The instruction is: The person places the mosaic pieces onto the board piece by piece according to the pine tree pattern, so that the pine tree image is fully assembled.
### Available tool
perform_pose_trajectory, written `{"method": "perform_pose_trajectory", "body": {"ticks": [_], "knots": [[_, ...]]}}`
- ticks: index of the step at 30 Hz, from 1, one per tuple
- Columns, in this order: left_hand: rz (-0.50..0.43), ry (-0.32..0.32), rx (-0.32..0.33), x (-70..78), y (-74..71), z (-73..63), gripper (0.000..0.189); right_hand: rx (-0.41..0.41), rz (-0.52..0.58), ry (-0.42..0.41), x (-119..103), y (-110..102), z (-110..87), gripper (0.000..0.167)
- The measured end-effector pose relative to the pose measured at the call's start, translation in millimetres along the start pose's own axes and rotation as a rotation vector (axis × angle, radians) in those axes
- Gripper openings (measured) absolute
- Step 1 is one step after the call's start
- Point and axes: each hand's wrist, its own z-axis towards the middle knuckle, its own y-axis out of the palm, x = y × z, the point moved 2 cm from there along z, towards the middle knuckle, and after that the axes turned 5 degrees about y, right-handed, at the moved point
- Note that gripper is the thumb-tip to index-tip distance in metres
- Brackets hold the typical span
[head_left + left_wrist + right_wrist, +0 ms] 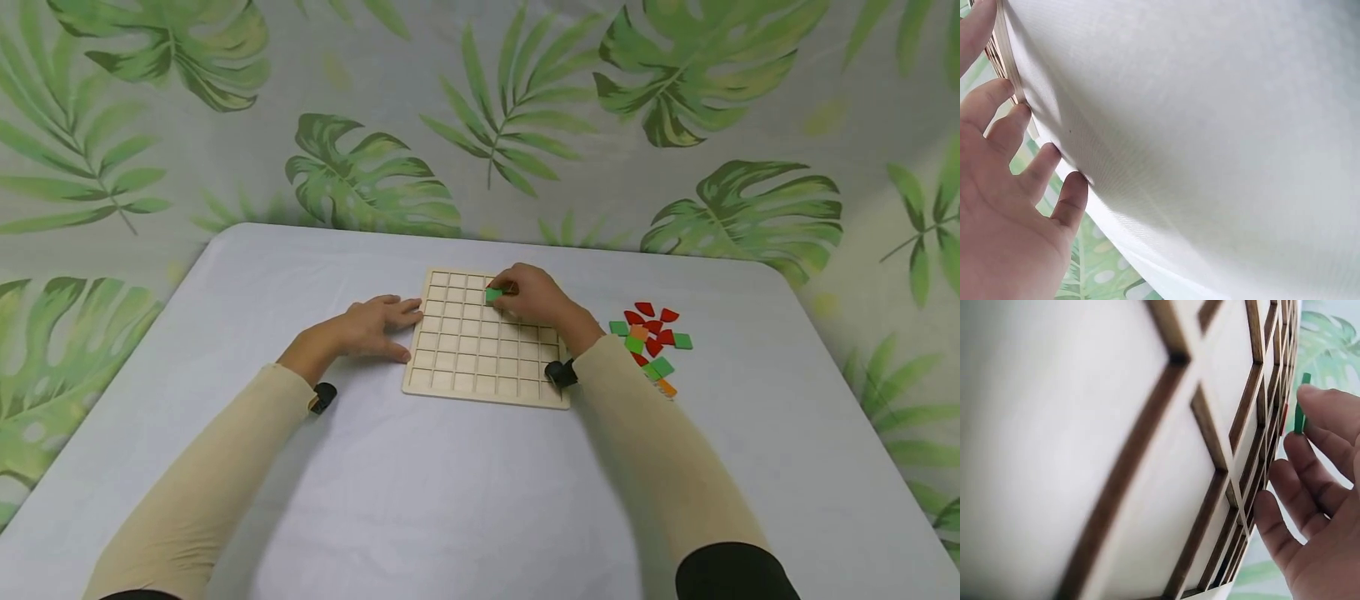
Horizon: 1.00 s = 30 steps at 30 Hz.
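A pale wooden board (465, 363) with a raised square grid lies on the table. Over one of its far cells, my right hand (534, 296) pinches a thin green square tile (492, 295) between thumb and fingers. In the right wrist view the green tile (1299, 415) stands edge-on, and a sliver of a red piece (1284, 419) shows at the grid just beyond it. My left hand (371, 327) lies with spread fingers at the board's left side. Its fingertips (1020, 114) are right at the board's edge in the left wrist view.
Right of the board is a loose pile of red rounded pieces (653, 327), green squares (682, 341) and orange pieces (666, 387). A white cloth (450, 500) covers the table (750, 417). Behind it hangs a leaf-patterned curtain (525, 208).
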Motion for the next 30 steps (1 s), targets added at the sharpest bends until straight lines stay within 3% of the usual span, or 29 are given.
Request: {"method": "perform_pose_trajectory", "body": {"ticks": [15, 30], "knots": [[-0.01, -0.028, 0.008, 0.3, -1.0, 9.2, 0.081, -0.011, -0.048, 0.014, 6.7, -0.8, 15.8, 0.034], [-0.016, -0.015, 0.015, 0.6, -2.8, 9.9, 0.079, -0.022, -0.053, 0.064, -1.4, -3.1, 15.1, 0.032]]}}
